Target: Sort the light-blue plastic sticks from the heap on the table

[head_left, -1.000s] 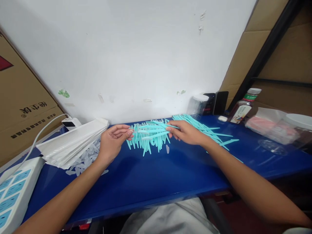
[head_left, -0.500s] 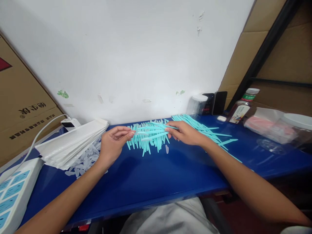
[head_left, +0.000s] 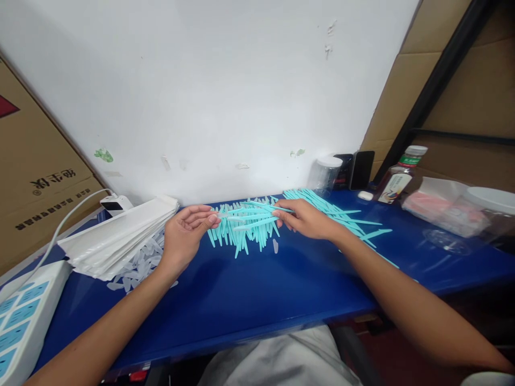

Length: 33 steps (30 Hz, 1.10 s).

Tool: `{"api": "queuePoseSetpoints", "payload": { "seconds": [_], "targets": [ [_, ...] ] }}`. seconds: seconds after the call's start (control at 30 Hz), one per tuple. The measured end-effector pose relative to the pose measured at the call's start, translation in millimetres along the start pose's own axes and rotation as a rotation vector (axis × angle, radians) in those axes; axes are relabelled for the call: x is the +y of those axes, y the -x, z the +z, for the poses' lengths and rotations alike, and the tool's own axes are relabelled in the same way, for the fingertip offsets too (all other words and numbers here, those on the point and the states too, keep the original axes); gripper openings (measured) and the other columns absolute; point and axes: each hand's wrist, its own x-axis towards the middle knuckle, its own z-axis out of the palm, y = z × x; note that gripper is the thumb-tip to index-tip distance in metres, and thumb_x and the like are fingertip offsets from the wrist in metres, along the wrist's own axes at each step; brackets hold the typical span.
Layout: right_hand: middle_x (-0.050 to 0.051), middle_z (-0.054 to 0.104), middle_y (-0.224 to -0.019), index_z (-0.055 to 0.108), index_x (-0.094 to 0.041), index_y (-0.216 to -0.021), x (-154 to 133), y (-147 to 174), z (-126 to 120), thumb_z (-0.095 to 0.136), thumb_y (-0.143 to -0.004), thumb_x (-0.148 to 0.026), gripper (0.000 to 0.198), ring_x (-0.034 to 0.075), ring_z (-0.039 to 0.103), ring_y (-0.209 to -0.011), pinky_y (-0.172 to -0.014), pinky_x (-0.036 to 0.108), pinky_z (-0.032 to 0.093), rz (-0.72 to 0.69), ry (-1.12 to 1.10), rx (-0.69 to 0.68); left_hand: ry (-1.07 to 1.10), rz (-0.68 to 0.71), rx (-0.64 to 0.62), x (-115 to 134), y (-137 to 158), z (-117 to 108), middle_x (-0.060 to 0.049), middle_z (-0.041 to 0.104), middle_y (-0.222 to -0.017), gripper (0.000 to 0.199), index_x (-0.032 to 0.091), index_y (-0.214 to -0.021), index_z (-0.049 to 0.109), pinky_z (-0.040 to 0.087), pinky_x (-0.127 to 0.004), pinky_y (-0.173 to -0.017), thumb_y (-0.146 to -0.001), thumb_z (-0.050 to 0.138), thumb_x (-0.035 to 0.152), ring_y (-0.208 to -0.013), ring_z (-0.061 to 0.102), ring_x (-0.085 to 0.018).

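In the head view, my right hand (head_left: 300, 217) grips a fanned bunch of thin turquoise eyebrow razors (head_left: 261, 220) by their handles, tips pointing left. Some of these tips wear translucent blade caps. My left hand (head_left: 187, 228) is closed in a pinch at the tip of one razor, on a small translucent cap (head_left: 218, 215) mostly hidden by the fingers. Under both hands lies a row of turquoise razors (head_left: 241, 244). A single loose cap (head_left: 276, 246) rests on the blue table (head_left: 249, 300) just in front of that row.
Left: loose translucent caps (head_left: 140, 262), a stack of white sleeves (head_left: 120, 236), a power strip (head_left: 34, 321) and a carton (head_left: 40, 161). Right: more turquoise razors (head_left: 341, 214), a clear jar (head_left: 325, 174), a bottle (head_left: 402, 174), a pink-filled bag (head_left: 446, 209). A white wall (head_left: 225, 96) stands behind.
My left hand has shifted very slightly left, staying pinched near the razor tips. My right hand and its bunch of razors have hardly moved.
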Motion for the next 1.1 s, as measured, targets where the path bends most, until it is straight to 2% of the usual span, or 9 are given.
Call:
{"api": "queuePoseSetpoints", "payload": {
  "seconds": [0.2,0.33,0.53,0.73,1.1],
  "targets": [
    [0.002,0.067,-0.076,0.063,-0.018,-0.083,0.2,0.0,0.6,0.045,-0.106,-0.051,0.044,0.013,0.056,-0.061,-0.061,0.026,0.040,0.000,-0.002,-0.008,-0.049,0.040,0.016,-0.2,0.6,0.8,-0.008,0.078,-0.092,0.041,0.014,-0.100,0.071,0.064,-0.038,-0.083,-0.073,0.091,0.038,-0.084,0.076,-0.022],
    [0.002,0.067,-0.077,0.063,-0.018,-0.083,0.1,-0.1,0.5,0.047,-0.105,-0.053,0.044,0.013,0.057,-0.060,-0.060,0.026,0.040,0.015,-0.010,-0.006,-0.087,0.098,0.048,0.3,1.0,0.0,-0.009,0.079,-0.096,0.033,0.015,-0.094,0.073,0.061,-0.036,-0.090,-0.073,0.091,0.035,-0.093,0.076,-0.022],
    [0.001,0.063,-0.071,0.063,-0.019,-0.083,-0.3,0.9,-0.2,0.049,-0.104,-0.054,0.043,0.014,0.058,-0.059,-0.059,0.026,0.042,0.039,-0.035,-0.017,-0.079,0.123,0.045,5.3,3.8,2.0,-0.010,0.080,-0.099,0.028,0.016,-0.090,0.076,0.061,-0.041,-0.097,-0.073,0.090,0.032,-0.099,0.076,-0.026],
    [0.000,0.063,-0.069,0.063,-0.019,-0.082,0.1,0.7,-0.8,0.050,-0.103,-0.055,0.043,0.014,0.058,-0.057,-0.059,0.027,0.043,0.044,-0.052,-0.028,-0.104,0.116,0.032,4.7,3.7,1.4,-0.010,0.080,-0.095,0.030,0.017,-0.091,0.076,0.061,-0.042,-0.096,-0.071,0.092,0.032,-0.096,0.077,-0.026],
    [0.003,0.069,-0.077,0.060,-0.019,-0.082,-4.2,0.8,-2.0,0.053,-0.101,-0.058,0.043,0.013,0.059,-0.058,-0.057,0.027,0.046,0.076,-0.125,-0.068,-0.080,0.141,-0.014,7.5,2.8,0.4,-0.008,0.078,-0.091,0.032,0.017,-0.091,0.074,0.061,-0.039,-0.093,-0.068,0.093,0.028,-0.089,0.076,-0.022]
  ]
}}
